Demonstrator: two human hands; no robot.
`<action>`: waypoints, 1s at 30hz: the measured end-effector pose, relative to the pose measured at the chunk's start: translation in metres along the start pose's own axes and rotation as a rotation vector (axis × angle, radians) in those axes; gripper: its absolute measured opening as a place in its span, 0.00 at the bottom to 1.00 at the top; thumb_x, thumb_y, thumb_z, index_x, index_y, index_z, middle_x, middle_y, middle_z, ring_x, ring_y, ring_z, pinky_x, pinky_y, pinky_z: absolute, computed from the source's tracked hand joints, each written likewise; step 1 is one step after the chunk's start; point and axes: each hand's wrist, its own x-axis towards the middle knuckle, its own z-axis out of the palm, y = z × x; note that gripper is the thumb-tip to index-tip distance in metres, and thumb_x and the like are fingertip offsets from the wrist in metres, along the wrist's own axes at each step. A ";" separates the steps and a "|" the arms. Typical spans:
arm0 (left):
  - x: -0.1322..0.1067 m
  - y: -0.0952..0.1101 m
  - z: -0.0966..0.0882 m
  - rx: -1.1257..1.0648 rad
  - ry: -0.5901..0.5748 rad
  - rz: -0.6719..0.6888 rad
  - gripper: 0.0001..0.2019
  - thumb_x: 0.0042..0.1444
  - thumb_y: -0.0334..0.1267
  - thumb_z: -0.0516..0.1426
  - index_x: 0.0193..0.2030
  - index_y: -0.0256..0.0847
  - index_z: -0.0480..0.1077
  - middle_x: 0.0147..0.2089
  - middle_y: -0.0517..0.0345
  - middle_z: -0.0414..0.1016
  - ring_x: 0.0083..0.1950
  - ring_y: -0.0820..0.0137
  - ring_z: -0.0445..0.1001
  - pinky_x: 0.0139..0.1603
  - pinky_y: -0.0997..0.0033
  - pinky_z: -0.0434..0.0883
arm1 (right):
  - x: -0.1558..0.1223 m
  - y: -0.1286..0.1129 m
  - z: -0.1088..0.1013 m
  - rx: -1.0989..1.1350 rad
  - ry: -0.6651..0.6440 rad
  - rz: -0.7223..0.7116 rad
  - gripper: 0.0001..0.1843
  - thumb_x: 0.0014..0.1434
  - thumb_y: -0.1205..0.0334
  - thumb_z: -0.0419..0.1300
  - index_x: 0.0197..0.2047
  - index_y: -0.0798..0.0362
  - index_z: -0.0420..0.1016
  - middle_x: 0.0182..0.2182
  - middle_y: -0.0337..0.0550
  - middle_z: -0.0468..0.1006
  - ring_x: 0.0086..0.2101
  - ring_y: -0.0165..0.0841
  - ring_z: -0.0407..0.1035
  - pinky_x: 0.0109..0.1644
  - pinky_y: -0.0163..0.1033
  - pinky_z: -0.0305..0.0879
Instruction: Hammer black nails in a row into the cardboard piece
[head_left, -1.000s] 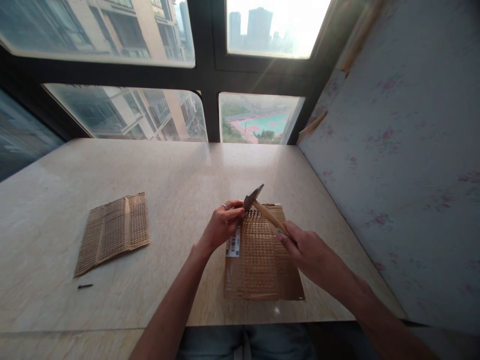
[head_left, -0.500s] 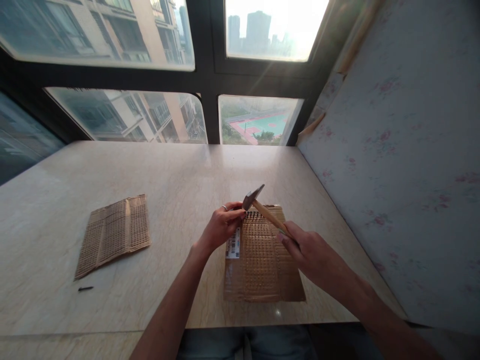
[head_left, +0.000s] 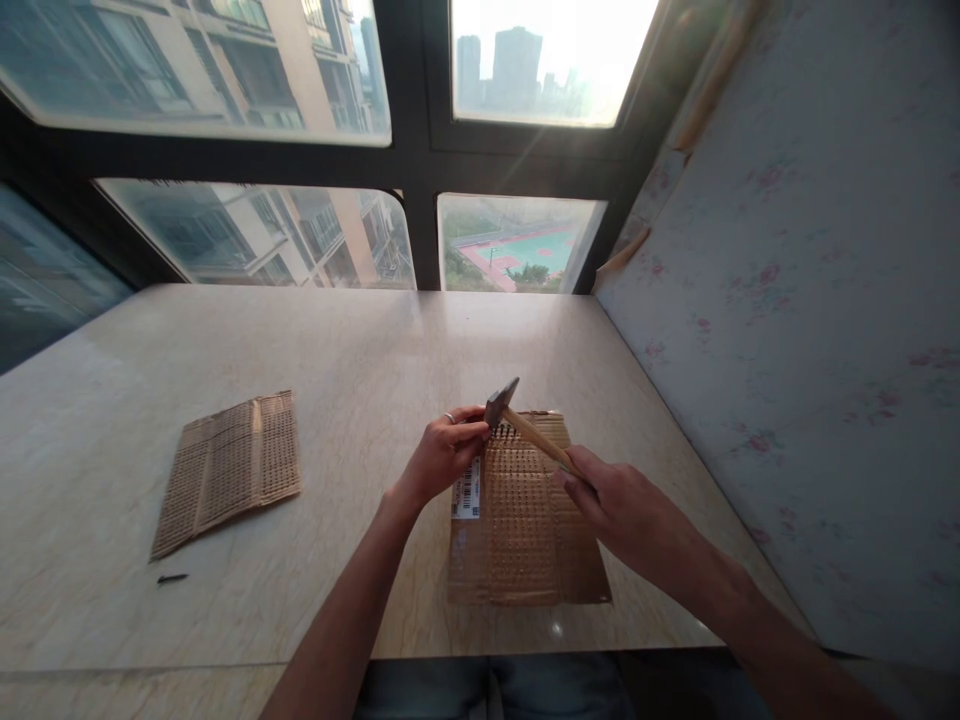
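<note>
We are gripping the wooden handle of a hammer with our right hand, the fingers closed firmly around its lower end, so that the handle is running up and to the left and the dark metal head is hanging tilted just above the far left corner of a cardboard sheet. Our left hand, with a ring on one finger, is pinching something at that same corner, right under the hammer head; the fingers are pressed together, but the thing between them is too small for us to tell. The cardboard sheet is lying flat on the table directly in front of us, covered with rows of small dots and carrying a barcode label on its left edge. Well apart to the left, a second cardboard piece is lying flat, and a small dark nail is resting near its front corner.
</note>
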 end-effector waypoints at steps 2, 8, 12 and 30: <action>-0.001 -0.001 0.001 -0.018 0.014 -0.027 0.08 0.60 0.35 0.59 0.40 0.40 0.81 0.51 0.44 0.79 0.49 0.64 0.79 0.50 0.63 0.77 | -0.001 0.000 -0.003 0.057 0.016 -0.001 0.11 0.67 0.55 0.46 0.35 0.48 0.62 0.25 0.41 0.75 0.26 0.37 0.70 0.29 0.37 0.52; -0.001 -0.001 0.003 -0.053 0.024 -0.118 0.09 0.58 0.38 0.60 0.41 0.41 0.82 0.52 0.45 0.79 0.52 0.62 0.78 0.55 0.59 0.76 | -0.010 0.009 -0.002 0.178 0.098 -0.023 0.14 0.66 0.51 0.45 0.33 0.48 0.62 0.22 0.38 0.72 0.23 0.35 0.67 0.28 0.37 0.53; 0.000 0.003 0.001 -0.010 0.001 -0.144 0.11 0.59 0.38 0.59 0.46 0.41 0.80 0.54 0.45 0.79 0.56 0.60 0.76 0.61 0.54 0.71 | -0.020 0.022 0.008 0.263 0.101 -0.010 0.16 0.67 0.49 0.46 0.34 0.49 0.65 0.23 0.37 0.72 0.25 0.34 0.67 0.29 0.36 0.56; -0.211 0.006 -0.143 0.688 0.593 -0.763 0.13 0.55 0.42 0.55 0.44 0.44 0.76 0.50 0.50 0.80 0.52 0.56 0.76 0.59 0.53 0.71 | -0.084 0.044 0.053 0.625 0.196 0.176 0.22 0.58 0.37 0.57 0.32 0.49 0.70 0.18 0.33 0.62 0.18 0.30 0.57 0.20 0.33 0.55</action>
